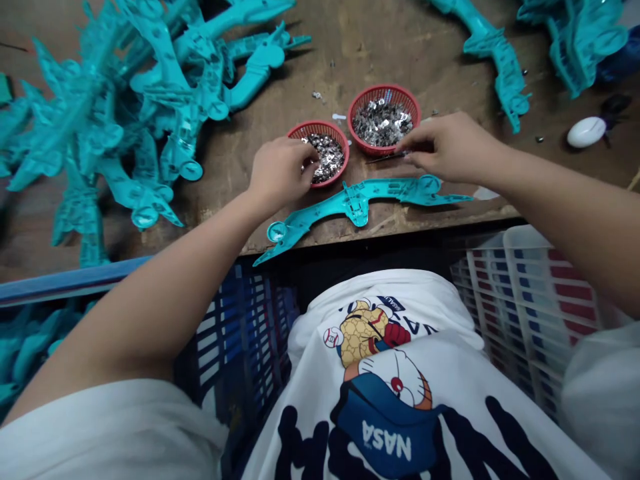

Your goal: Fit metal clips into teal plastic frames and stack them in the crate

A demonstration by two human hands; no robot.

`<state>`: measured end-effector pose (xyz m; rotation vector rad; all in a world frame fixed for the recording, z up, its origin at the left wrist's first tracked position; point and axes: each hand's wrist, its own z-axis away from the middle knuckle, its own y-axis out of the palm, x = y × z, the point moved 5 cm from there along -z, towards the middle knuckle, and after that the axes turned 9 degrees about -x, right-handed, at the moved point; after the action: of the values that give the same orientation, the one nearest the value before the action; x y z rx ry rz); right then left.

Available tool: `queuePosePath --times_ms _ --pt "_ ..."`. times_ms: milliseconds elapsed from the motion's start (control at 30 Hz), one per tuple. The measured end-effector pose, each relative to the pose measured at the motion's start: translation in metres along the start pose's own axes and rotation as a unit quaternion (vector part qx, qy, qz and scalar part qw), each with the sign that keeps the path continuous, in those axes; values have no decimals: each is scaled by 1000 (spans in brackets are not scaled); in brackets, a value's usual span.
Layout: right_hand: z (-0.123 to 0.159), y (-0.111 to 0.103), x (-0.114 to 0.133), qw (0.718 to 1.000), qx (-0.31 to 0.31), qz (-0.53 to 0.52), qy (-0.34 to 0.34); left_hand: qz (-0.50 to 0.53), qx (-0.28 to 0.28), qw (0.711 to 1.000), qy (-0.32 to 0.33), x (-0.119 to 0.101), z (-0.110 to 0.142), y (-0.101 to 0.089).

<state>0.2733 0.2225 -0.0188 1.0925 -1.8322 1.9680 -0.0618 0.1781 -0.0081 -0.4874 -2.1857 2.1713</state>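
My left hand (pixel 283 170) reaches over the smaller red basket (pixel 345 137), its fingers curled down among the small shiny metal pieces (pixel 326 155). Those fingertips are partly hidden, and what they pinch cannot be made out. Beside the larger red basket (pixel 418 110), which holds flat metal clips (pixel 383 123), my right hand (pixel 445 147) is closed on a thin dark tool (pixel 384 159) pointing left. Just below both hands, a long curved turquoise plastic part (pixel 356 203) lies along the table's front edge, its ribbed inner side facing up. Neither hand touches it.
A large heap of turquoise parts (pixel 115 100) covers the table's left side. More turquoise parts (pixel 500 60) lie at the upper right, near a white oval object (pixel 586 132). Plastic crates, one blue (pixel 235 333) and one white (pixel 520 313), stand below the table edge.
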Motion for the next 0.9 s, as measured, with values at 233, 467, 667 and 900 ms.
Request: queuePosePath --times_ms 233,467,667,900 --pt "-7 -2 -1 996 -11 -90 0 22 -17 999 23 -25 8 -2" --pt "-20 7 -24 997 41 -45 38 44 -37 996 74 -83 -59 -12" --pt "-12 46 -49 990 90 -98 51 1 6 994 113 -84 -31 -4" --pt "-8 47 -49 987 72 -126 66 -51 40 997 42 22 -1 3"
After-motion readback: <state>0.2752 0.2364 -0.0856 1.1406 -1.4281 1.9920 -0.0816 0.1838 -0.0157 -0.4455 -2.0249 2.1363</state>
